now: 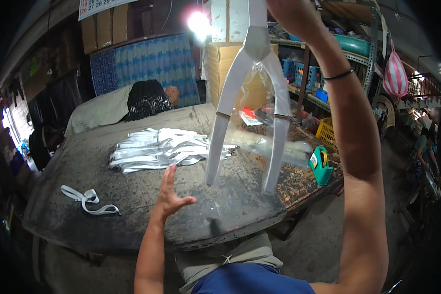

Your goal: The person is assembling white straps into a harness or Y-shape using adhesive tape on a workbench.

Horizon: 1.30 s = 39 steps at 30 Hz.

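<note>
A pair of white suspenders (pixel 257 46) hangs in the air before me, its two straps spreading below a grey joining patch, with a metal slider on each. My right hand (pixel 296 17) is raised at the top edge beside the upper strap and holds it up; its fingertips are cut off by the frame. Over the table, my left hand (pixel 171 198) is open, thumb spread from the fingers, touching nothing. Beyond it lies a heap of white straps (pixel 159 149) with metal ends. One more white strap (pixel 89 198) lies loosely curled at the table's left.
The dark worn table (pixel 147 230) fills the middle. On its right are a green tape dispenser (pixel 321 165) and clear plastic bags (pixel 294 152). A cardboard box (pixel 225 68) stands behind, near loaded shelves (pixel 304 90). Grey cloth (pixel 100 108) covers the far left. Another person (pixel 423 152) is far right.
</note>
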Each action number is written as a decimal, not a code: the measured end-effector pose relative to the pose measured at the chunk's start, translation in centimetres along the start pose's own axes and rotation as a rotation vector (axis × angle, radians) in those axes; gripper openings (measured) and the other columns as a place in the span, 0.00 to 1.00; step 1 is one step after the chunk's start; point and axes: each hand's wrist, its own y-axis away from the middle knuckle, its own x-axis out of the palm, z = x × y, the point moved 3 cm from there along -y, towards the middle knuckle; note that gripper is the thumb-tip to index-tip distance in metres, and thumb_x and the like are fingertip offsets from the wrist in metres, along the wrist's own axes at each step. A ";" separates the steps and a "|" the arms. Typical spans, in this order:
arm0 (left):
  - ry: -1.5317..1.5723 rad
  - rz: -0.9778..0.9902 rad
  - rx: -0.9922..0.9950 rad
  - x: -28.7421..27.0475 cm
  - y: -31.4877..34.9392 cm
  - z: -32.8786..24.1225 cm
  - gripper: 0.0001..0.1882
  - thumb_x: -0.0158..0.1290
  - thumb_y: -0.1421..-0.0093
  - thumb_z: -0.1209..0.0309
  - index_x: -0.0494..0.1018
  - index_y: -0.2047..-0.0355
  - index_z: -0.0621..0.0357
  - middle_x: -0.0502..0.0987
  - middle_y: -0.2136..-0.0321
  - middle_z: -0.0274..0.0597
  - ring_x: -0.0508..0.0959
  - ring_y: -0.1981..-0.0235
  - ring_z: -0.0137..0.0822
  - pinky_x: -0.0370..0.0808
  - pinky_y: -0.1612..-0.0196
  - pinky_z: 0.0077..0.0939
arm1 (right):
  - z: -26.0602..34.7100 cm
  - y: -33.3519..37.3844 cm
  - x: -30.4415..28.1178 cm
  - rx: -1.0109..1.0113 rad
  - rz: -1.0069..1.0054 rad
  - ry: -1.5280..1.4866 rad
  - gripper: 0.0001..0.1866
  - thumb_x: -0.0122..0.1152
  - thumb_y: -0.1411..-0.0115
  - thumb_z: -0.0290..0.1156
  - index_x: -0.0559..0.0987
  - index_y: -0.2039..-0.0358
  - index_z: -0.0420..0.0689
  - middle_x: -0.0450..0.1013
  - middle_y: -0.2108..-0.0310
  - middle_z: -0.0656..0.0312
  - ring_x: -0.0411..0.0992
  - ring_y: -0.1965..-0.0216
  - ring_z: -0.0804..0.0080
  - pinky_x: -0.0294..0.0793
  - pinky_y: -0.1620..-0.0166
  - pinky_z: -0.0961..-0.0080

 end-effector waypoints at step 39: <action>0.894 0.064 0.031 11.1 2.8 -5.1 0.06 0.63 0.40 0.68 0.82 0.69 0.57 0.81 0.69 0.38 0.80 0.61 0.35 0.76 0.57 0.29 | 4.0 2.3 12.0 0.097 0.095 0.065 0.08 0.55 0.40 0.19 0.76 0.60 0.39 0.76 0.64 0.58 0.76 0.62 0.70 0.74 0.58 0.76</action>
